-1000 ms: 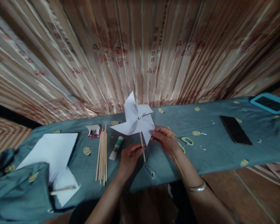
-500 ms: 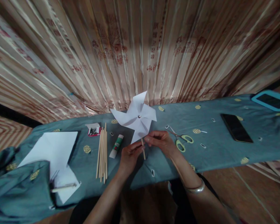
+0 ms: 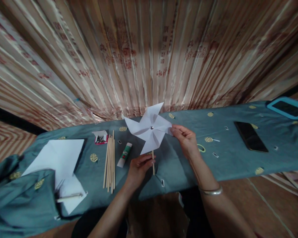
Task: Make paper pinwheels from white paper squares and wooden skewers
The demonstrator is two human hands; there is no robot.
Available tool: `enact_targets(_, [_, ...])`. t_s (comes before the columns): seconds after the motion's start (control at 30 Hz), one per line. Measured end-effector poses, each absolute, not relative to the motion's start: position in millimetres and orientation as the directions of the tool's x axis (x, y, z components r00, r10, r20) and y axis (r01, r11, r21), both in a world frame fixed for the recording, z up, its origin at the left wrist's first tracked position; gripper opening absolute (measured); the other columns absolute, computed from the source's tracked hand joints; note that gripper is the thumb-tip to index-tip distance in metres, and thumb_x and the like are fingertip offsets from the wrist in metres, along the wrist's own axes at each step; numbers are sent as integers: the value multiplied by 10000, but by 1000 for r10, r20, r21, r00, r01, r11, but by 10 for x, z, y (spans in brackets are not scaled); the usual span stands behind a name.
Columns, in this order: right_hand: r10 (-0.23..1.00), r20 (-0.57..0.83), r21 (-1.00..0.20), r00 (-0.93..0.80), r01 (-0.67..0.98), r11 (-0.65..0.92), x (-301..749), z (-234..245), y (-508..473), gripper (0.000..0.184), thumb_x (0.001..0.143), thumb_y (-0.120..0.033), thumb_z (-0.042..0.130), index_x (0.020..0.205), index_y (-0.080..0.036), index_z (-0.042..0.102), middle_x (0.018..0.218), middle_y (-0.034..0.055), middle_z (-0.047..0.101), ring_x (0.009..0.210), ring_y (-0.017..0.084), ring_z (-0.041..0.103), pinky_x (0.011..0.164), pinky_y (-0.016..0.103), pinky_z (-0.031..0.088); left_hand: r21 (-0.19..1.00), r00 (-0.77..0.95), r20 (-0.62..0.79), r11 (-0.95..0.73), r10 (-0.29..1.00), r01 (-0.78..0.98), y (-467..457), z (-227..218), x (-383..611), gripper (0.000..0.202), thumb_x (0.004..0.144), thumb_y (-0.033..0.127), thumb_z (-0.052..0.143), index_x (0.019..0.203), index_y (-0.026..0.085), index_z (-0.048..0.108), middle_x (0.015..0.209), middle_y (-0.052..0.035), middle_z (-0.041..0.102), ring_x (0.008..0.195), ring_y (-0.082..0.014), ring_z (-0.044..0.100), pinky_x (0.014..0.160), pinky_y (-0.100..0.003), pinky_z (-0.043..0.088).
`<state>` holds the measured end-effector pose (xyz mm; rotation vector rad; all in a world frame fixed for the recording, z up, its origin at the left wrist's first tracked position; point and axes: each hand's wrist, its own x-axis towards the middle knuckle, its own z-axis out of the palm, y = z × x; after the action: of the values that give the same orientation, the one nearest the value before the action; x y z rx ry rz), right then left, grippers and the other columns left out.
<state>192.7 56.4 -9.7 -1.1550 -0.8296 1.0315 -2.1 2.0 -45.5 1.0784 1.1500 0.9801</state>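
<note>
A white paper pinwheel (image 3: 151, 134) with a shiny pin at its centre stands upright on a thin wooden stick (image 3: 153, 169). My left hand (image 3: 138, 169) pinches that stick below the blades. At the right, my right hand (image 3: 186, 138) has its thumb and fingers closed on the tip of one blade. Partly behind the right hand lie scissors; only a pale green handle loop (image 3: 201, 148) shows. A green and white glue stick (image 3: 124, 154) rests on the cloth left of the pinwheel.
Left of the glue stick lie several wooden sticks (image 3: 109, 163) and an open red box of pins (image 3: 101, 138). White paper (image 3: 64, 152) and another pinwheel (image 3: 71, 195) are at the far left. A black phone (image 3: 250, 136) and a blue-framed tablet (image 3: 288, 107) lie right. A curtain hangs behind.
My right hand has moved from the stick up and right onto a blade tip, now covering most of the scissors. The pinwheel has shifted slightly right and down; my left hand still holds its stick.
</note>
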Motion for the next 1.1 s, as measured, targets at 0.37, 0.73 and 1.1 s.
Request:
enact_targets(0.37, [976, -43, -982, 212, -187, -3, 1799, -94, 435, 329, 582, -507, 830, 606, -208, 695, 533, -32, 566, 514, 105, 433, 512, 258, 329, 988, 93, -151, 152, 984, -7, 77, -461, -31, 216, 705, 349, 734, 862, 211, 789, 880, -67, 766, 826, -223, 686, 764, -328, 536])
enact_targets(0.73, [996, -87, -970, 35, -231, -77, 1528, -67, 299, 373, 586, -536, 829, 521, -209, 663, 529, -13, 601, 539, 113, 501, 558, 260, 420, 993, 46, -120, 120, 992, -7, 118, -463, -22, 246, 708, 326, 722, 889, 170, 782, 849, -71, 752, 797, -212, 664, 769, -327, 511])
enact_targets(1.1, [997, -21, -996, -78, -87, -27, 1437, -51, 247, 359, 671, -551, 771, 552, -216, 720, 528, 11, 651, 506, 136, 540, 515, 274, 429, 987, 91, -145, 151, 985, -64, 91, -410, 2, 250, 699, 353, 718, 872, 186, 787, 935, -90, 772, 908, -254, 689, 890, -378, 512])
